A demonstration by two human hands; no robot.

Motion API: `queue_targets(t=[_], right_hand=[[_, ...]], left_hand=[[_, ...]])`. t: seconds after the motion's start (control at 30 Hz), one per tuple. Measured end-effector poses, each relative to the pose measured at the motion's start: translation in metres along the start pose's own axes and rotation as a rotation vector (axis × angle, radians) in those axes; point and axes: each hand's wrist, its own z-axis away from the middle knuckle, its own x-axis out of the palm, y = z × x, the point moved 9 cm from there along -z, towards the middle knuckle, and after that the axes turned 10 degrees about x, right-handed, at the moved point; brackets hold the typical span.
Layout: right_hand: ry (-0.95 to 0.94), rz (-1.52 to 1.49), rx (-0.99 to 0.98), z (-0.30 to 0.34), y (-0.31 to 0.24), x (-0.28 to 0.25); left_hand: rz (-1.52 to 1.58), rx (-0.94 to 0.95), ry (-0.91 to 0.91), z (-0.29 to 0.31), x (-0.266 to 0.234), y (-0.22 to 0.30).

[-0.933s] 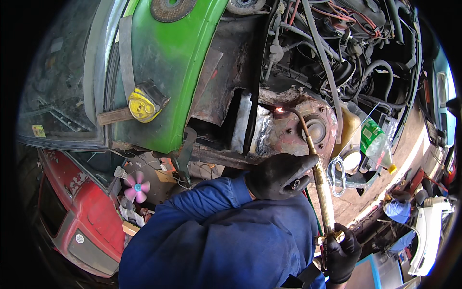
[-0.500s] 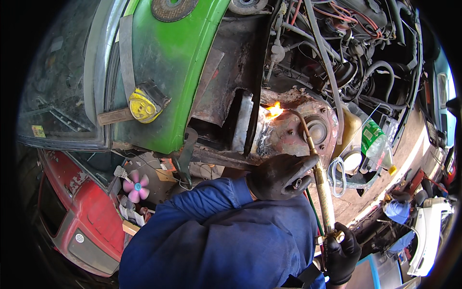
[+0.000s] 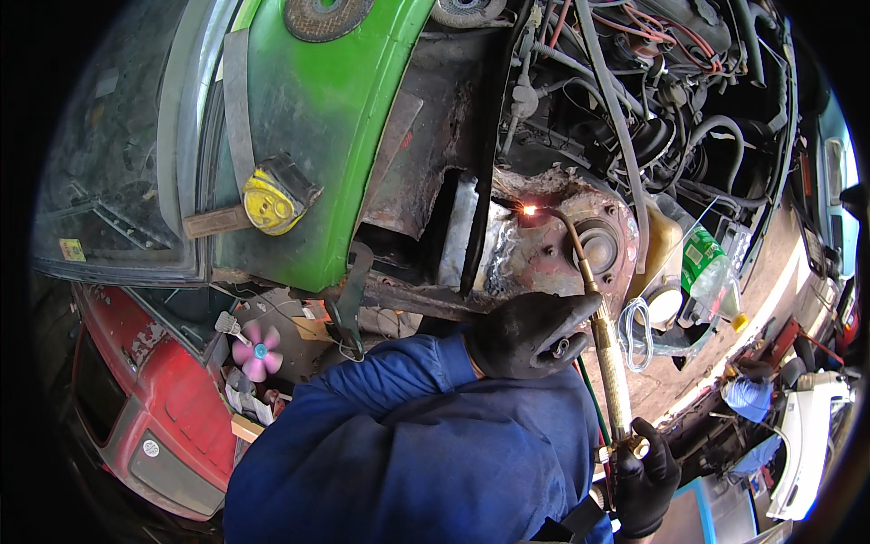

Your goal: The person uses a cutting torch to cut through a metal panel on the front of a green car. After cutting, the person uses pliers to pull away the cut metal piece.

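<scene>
My black-gloved right hand [image 3: 645, 479] grips the valve end of a brass gas welding torch [image 3: 609, 358], with fingers at its knob. The torch's thin bent neck reaches up to a small bright flame [image 3: 529, 210]. That flame plays on the rusty, partly bare metal of a suspension tower [image 3: 548, 249] in the engine bay. Closed beside the torch's front, my gloved left hand [image 3: 526, 334] has its thumb side against the torch. A small wire-like loop shows at its curled fingers; what it holds is not clear.
A green fender [image 3: 313, 136] carries a yellow tape measure [image 3: 272, 199] and a grinding disc [image 3: 328, 14]. Near the torch are coiled wire [image 3: 634, 334], a green-labelled plastic bottle [image 3: 709, 263] and hoses. A pink fan [image 3: 257, 350] and a red vehicle [image 3: 154, 390] stand at left.
The flame has shrunk from a broad yellow-orange one to a small, bright point with sparks. Both hands and the torch have stayed nearly in place.
</scene>
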Motion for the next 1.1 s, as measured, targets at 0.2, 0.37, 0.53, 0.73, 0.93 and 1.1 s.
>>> queue_targets(t=[0.2, 0.37, 0.53, 0.73, 0.93, 1.1], right_hand=[[0.003, 0.035, -0.051, -0.002, 0.009, -0.004], [-0.021, -0.011, -0.045, -0.001, 0.009, -0.005], [-0.035, -0.014, -0.048, -0.002, 0.004, -0.002], [-0.072, -0.028, -0.017, -0.002, -0.002, 0.000], [-0.049, -0.063, 0.000, -0.005, -0.005, 0.003], [-0.002, -0.092, 0.028, -0.004, -0.005, 0.004]], left_hand=[[-0.002, -0.015, 0.005, 0.001, 0.000, -0.001], [0.012, -0.027, 0.006, 0.002, 0.000, -0.003], [0.015, -0.041, -0.010, 0.003, 0.001, -0.004], [0.017, -0.042, -0.001, 0.002, 0.000, -0.003], [0.011, -0.018, 0.013, 0.001, -0.003, -0.001], [0.025, 0.022, 0.043, -0.001, -0.006, 0.002]])
